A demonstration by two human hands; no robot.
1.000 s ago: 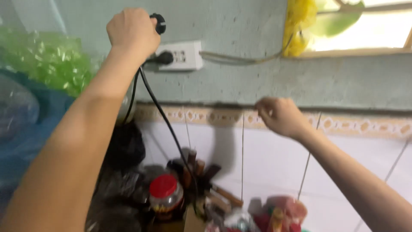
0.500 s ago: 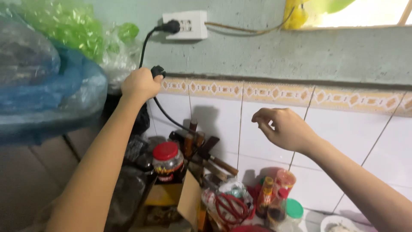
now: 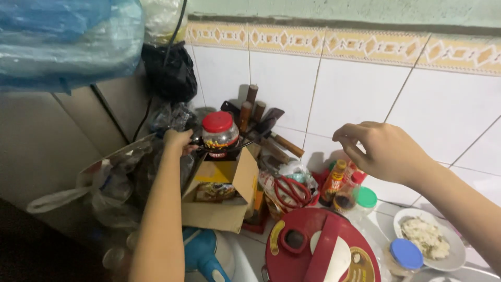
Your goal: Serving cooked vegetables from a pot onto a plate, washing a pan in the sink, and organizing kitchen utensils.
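Black and thin, the power cord (image 3: 222,151) is lying across the front of a red-lidded jar (image 3: 219,134) above an open cardboard box (image 3: 222,193), at about ten o'clock from the red cooker lid (image 3: 318,250) on the counter. The left hand (image 3: 177,141) is closing its grip on the cord's end, while the right hand (image 3: 383,151) is hovering loosely curled and empty near the tiled wall (image 3: 355,94). The cord is probably light and floppy, so pinching it at the stiff plug end is likely giving the surest hold.
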